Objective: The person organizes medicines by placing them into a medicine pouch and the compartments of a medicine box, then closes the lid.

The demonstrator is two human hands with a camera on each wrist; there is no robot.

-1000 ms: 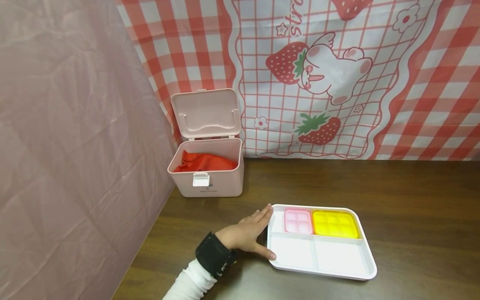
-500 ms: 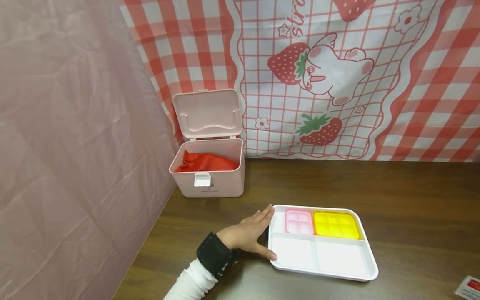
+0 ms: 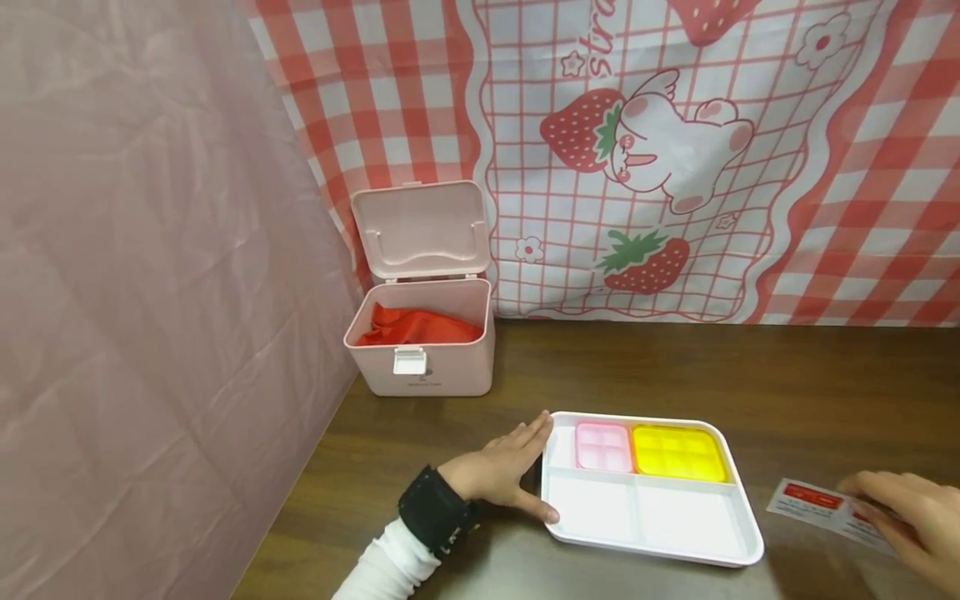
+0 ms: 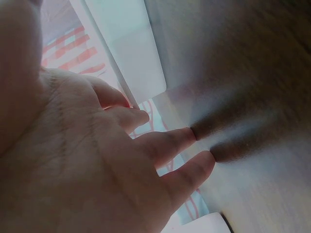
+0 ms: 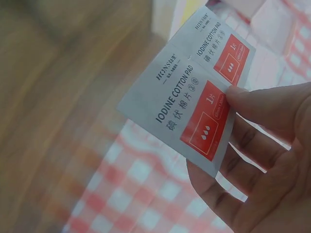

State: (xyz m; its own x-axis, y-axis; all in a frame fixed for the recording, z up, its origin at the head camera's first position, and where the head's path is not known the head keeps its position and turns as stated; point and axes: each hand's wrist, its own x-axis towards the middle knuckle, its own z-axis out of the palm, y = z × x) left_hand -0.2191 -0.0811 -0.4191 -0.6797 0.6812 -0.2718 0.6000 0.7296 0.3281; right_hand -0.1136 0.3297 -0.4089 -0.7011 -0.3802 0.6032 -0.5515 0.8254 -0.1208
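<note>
My left hand (image 3: 498,473) rests at the left edge of a white divided tray (image 3: 596,507), fingers stretched out and thumb at the near corner. A small pink lidded box (image 3: 604,447) and a larger yellow one (image 3: 678,453) sit side by side in the tray's far section; the two near compartments hold nothing. To the right of the tray, my right hand (image 3: 915,508) pinches two joined iodine cotton pad sachets (image 3: 806,500) between thumb and fingers. The right wrist view shows the printed red-and-white faces of the sachets (image 5: 180,109) plainly.
Behind my left hand stands a pink medicine box (image 3: 427,371), its lid (image 3: 422,232) raised and red cloth (image 3: 420,325) inside. A strawberry-print checked cloth (image 3: 645,192) hangs along the back of the wooden table (image 3: 645,362). Pale pink fabric (image 3: 165,292) covers the left side.
My right hand has come in from the right edge with the sachets, moving left toward the tray. The left hand keeps its place at the tray; the whole view has shifted slightly.
</note>
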